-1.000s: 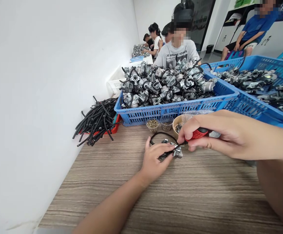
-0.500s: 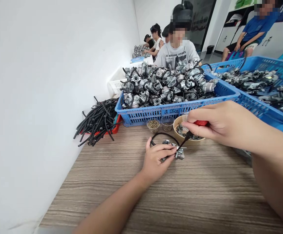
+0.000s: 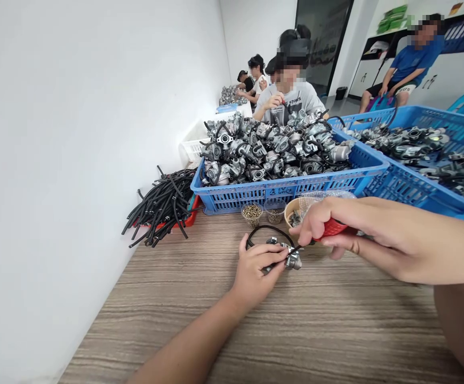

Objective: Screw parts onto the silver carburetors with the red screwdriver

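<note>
My left hand (image 3: 258,268) is closed around a small metal carburetor (image 3: 293,260) on the wooden table, pressing it down with thumb and fingers. A black hose (image 3: 270,228) loops up behind the carburetor. In my right hand (image 3: 356,237) is a screwdriver (image 3: 333,229) with a red handle, gripped between thumb and fingers. Its dark shaft slants down to the left and its tip meets the carburetor beside my left fingertips. The exact contact spot is hidden by those fingers.
Behind my hands stand two clear cups of small brass parts (image 3: 252,212) and a round tub (image 3: 292,209). A blue crate (image 3: 236,202) heaped with carburetors is beyond, another blue crate (image 3: 424,186) at right. Black hoses (image 3: 164,205) fill a red tray at left. A person (image 3: 290,96) sits opposite.
My right hand has lowered and turned, tilting the screwdriver from steep to flatter. My left hand and the carburetor stay put. The person opposite has raised a hand holding something red.
</note>
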Demonstrator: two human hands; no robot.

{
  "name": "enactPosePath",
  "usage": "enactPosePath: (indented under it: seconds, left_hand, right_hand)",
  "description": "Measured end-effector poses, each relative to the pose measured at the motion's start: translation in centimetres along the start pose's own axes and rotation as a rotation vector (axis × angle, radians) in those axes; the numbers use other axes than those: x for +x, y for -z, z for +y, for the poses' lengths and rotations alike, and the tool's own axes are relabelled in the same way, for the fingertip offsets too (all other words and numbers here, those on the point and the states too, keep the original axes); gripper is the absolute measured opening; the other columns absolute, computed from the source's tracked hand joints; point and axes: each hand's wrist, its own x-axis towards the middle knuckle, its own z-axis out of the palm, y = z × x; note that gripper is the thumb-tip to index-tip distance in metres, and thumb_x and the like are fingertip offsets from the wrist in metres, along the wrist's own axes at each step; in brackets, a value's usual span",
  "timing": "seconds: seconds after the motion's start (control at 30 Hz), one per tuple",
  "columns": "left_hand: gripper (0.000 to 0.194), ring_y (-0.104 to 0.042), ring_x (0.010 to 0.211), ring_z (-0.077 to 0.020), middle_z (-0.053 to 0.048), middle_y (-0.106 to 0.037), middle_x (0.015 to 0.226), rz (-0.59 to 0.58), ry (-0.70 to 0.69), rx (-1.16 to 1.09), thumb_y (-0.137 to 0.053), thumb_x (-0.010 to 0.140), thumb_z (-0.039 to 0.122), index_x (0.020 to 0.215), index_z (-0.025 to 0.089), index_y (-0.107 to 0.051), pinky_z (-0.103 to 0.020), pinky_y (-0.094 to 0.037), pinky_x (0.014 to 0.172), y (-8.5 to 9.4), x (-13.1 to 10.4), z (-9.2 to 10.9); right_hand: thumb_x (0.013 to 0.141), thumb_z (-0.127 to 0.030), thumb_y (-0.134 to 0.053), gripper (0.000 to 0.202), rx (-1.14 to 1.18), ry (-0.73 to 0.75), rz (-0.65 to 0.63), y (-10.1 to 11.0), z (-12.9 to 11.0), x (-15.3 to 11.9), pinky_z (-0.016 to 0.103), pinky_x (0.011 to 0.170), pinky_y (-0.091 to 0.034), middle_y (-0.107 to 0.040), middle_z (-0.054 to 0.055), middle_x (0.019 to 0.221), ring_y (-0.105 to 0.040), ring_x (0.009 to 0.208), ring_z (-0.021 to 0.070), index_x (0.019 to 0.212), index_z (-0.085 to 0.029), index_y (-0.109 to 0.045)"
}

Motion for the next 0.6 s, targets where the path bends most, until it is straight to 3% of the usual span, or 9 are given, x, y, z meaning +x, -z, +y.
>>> enactPosePath:
  seconds: [0.17, 0.33, 0.47, 0.6]
  left_hand:
    - [0.021, -0.089, 0.117, -0.0269, -0.004, -0.093, 0.125, 0.036, -0.06, 0.031, -0.088, 0.103, 0.024, 0.12, 0.037, -0.091, -0.074, -0.012, 0.147, -0.4, -0.1, -0.2]
    - [0.021, -0.09, 0.114, -0.0261, -0.003, -0.093, 0.123, 0.052, -0.102, 0.069, -0.087, 0.104, 0.025, 0.119, 0.038, -0.091, -0.072, -0.017, 0.147, -0.5, -0.2, 0.1]
    - [0.02, -0.089, 0.115, -0.027, -0.004, -0.093, 0.123, 0.043, -0.109, 0.04, -0.086, 0.105, 0.026, 0.121, 0.037, -0.089, -0.073, -0.015, 0.147, -0.4, -0.2, 0.3]
    - [0.022, -0.088, 0.119, -0.0282, -0.005, -0.093, 0.125, 0.041, -0.071, 0.019, -0.085, 0.105, 0.024, 0.124, 0.036, -0.088, -0.075, -0.015, 0.147, -0.5, -0.2, 0.1]
  right_hand:
    - [0.115, -0.035, -0.066, 0.01, -0.014, -0.039, -0.002, 0.0, 0.3, 0.2, 0.033, 0.069, -0.054, -0.079, 0.001, 0.101, -0.071, 0.075, 0.0164, 0.124, -0.029, -0.068]
    - [0.113, -0.044, -0.073, 0.017, -0.091, -0.035, 0.044, -0.3, 0.5, 0.4, 0.034, 0.068, -0.05, -0.079, 0.0, 0.102, -0.072, 0.076, 0.0184, 0.122, -0.03, -0.068]
    - [0.107, -0.046, -0.083, 0.026, -0.087, -0.001, 0.1, -0.5, 1.0, 0.7, 0.032, 0.059, -0.044, -0.071, -0.003, 0.082, -0.061, 0.064, 0.0168, 0.107, -0.029, -0.063]
    - [0.113, -0.045, -0.074, 0.028, -0.196, 0.056, 0.1, -1.0, 1.4, 1.3, 0.031, 0.063, -0.042, -0.068, -0.001, 0.086, -0.057, 0.069, 0.0155, 0.098, -0.026, -0.06]
